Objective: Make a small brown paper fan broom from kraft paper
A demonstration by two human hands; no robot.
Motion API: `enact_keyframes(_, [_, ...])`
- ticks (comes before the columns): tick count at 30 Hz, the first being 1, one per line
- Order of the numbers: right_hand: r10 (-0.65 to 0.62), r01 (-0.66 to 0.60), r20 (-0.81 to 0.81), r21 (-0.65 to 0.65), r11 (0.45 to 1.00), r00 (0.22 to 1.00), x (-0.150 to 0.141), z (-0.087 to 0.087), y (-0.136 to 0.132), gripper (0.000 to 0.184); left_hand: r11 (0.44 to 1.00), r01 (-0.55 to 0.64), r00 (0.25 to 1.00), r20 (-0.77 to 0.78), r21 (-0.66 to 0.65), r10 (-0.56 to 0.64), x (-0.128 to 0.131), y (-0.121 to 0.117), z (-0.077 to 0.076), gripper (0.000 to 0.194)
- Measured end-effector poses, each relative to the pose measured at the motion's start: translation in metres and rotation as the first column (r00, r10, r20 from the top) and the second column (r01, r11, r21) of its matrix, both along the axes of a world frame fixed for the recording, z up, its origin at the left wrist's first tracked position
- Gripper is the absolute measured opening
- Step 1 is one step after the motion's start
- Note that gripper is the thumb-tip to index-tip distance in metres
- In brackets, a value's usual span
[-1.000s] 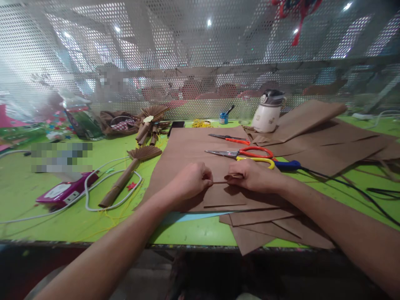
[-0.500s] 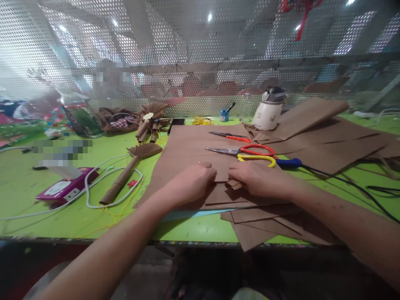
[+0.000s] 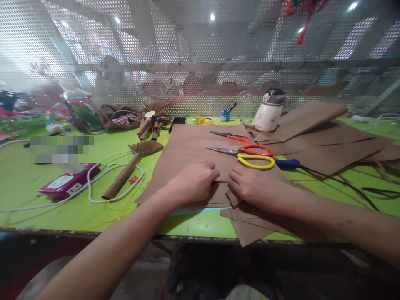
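Note:
Both hands work at the front of a large sheet of brown paper [image 3: 184, 139]. My left hand [image 3: 200, 179], a ring on one finger, is closed with its fingertips turned in at the paper's near part; what they grip is hidden. My right hand [image 3: 250, 183] is closed on a brown paper piece [image 3: 233, 199], whose folded edge shows under the fingers. A narrow gap parts the two hands. Just beyond the right hand lie scissors [image 3: 223, 151] with one red and one yellow handle. Farther back rests a tool with an orange-red handle [image 3: 238, 138].
Brown sheets [image 3: 325, 143] spread to the right, beside a blue-handled corded tool [image 3: 287, 163] and a white flask [image 3: 268, 112]. On the left are a rolled paper piece with a pleated fan top [image 3: 121, 178], a white cable [image 3: 90, 189] and a purple power strip [image 3: 64, 183].
My right hand has turned and come slightly toward me with the brown paper piece, uncovering more of the yellow scissor handle. My left hand has barely moved. The view has shifted a little.

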State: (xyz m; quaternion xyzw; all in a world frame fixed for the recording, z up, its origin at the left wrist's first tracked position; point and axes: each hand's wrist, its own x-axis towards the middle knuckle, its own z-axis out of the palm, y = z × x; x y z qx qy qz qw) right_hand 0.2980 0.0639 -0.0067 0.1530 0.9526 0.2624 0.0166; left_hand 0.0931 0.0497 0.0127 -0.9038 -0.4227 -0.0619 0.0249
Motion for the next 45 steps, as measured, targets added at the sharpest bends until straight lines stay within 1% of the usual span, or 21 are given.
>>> enact_keyframes(2, [-0.007,0.007,-0.033,-0.002,1.000,0.999,0.002,-0.001,0.000,0.016,0.993,-0.028,0.993,0.107,-0.115,0.040,0.000,0.004,0.001,0.022])
enact_keyframes(4, [-0.033,0.032,-0.099,-0.012,0.999,0.995,0.004,0.000,-0.001,0.019,0.969,-0.071,0.969,0.212,-0.235,0.123,0.001,0.009,0.001,0.029])
enact_keyframes(6, [-0.054,0.051,-0.188,-0.021,0.998,0.981,0.005,0.001,-0.003,0.021,0.941,-0.100,0.938,0.284,-0.323,0.197,0.003,0.012,-0.001,0.035])
enact_keyframes(9, [-0.070,0.070,-0.287,-0.009,0.997,0.956,0.006,0.003,-0.006,0.022,0.908,-0.082,0.910,0.342,-0.410,0.237,0.005,0.013,-0.003,0.036])
enact_keyframes(13, [-0.076,0.079,-0.354,-0.004,0.997,0.932,0.005,0.002,-0.007,0.023,0.846,-0.039,0.886,0.373,-0.532,0.276,-0.001,0.012,-0.003,0.041])
enact_keyframes(15, [-0.098,0.078,-0.390,-0.066,0.995,0.916,0.006,0.000,-0.005,0.020,0.826,-0.006,0.868,0.407,-0.564,0.285,-0.005,0.013,-0.005,0.042])
enact_keyframes(17, [-0.142,0.057,-0.454,-0.197,0.979,0.880,0.009,0.002,-0.001,0.017,0.824,0.016,0.848,0.444,-0.567,0.289,-0.008,0.014,-0.007,0.040])
enact_keyframes(20, [-0.240,-0.043,-0.592,-0.423,0.905,0.769,0.014,0.014,0.008,0.019,0.844,0.042,0.847,0.468,-0.535,0.254,-0.009,0.015,-0.009,0.035])
enact_keyframes(22, [-0.324,-0.086,-0.635,-0.527,0.846,0.702,0.017,0.027,0.016,0.016,0.865,0.058,0.859,0.467,-0.498,0.211,-0.007,0.014,-0.008,0.033])
enact_keyframes(23, [-0.377,-0.082,-0.604,-0.595,0.800,0.703,0.018,0.033,0.020,0.014,0.876,0.062,0.863,0.467,-0.478,0.194,-0.006,0.013,-0.007,0.032])
enact_keyframes(24, [-0.419,-0.073,-0.533,-0.677,0.732,0.735,0.018,0.039,0.024,0.013,0.887,0.063,0.865,0.469,-0.458,0.180,-0.005,0.012,-0.006,0.032])
enact_keyframes(26, [-0.451,-0.054,-0.368,-0.819,0.571,0.813,0.016,0.045,0.031,0.017,0.906,0.056,0.866,0.472,-0.420,0.165,-0.003,0.010,-0.003,0.033])
enact_keyframes(27, [-0.453,-0.049,-0.310,-0.865,0.500,0.836,0.014,0.045,0.034,0.020,0.915,0.049,0.867,0.472,-0.401,0.161,-0.003,0.008,-0.001,0.033])
enact_keyframes(28, [-0.463,-0.056,-0.286,-0.892,0.449,0.839,0.012,0.043,0.036,0.024,0.922,0.042,0.870,0.468,-0.384,0.155,-0.002,0.007,0.000,0.033])
enact_keyframes(29, [-0.484,-0.069,-0.285,-0.906,0.417,0.828,0.011,0.041,0.038,0.027,0.928,0.037,0.875,0.460,-0.370,0.148,-0.002,0.006,0.002,0.032])
enact_keyframes(30, [-0.510,-0.081,-0.291,-0.916,0.394,0.809,0.009,0.037,0.039,0.030,0.932,0.035,0.881,0.451,-0.359,0.140,-0.002,0.005,0.004,0.033])
enact_keyframes(32, [-0.556,-0.103,-0.305,-0.925,0.365,0.773,0.008,0.030,0.039,0.032,0.938,0.040,0.890,0.438,-0.344,0.123,-0.002,0.002,0.007,0.032])
enact_keyframes(35, [-0.591,-0.133,-0.326,-0.929,0.346,0.738,0.009,0.023,0.038,0.033,0.946,0.019,0.895,0.427,-0.324,0.128,0.000,-0.001,0.012,0.030])
enact_keyframes(38, [-0.622,-0.169,-0.341,-0.932,0.320,0.705,0.010,0.022,0.036,0.032,0.942,-0.016,0.901,0.403,-0.337,0.160,0.002,-0.003,0.014,0.030])
enact_keyframes(42, [-0.618,-0.177,-0.313,-0.946,0.273,0.722,0.011,0.026,0.032,0.029,0.898,-0.047,0.871,0.422,-0.437,0.251,0.003,0.000,0.009,0.028])
enact_keyframes(45, [-0.584,-0.177,-0.289,-0.954,0.242,0.759,0.012,0.030,0.030,0.031,0.845,-0.032,0.827,0.461,-0.534,0.322,0.002,0.003,0.003,0.028])
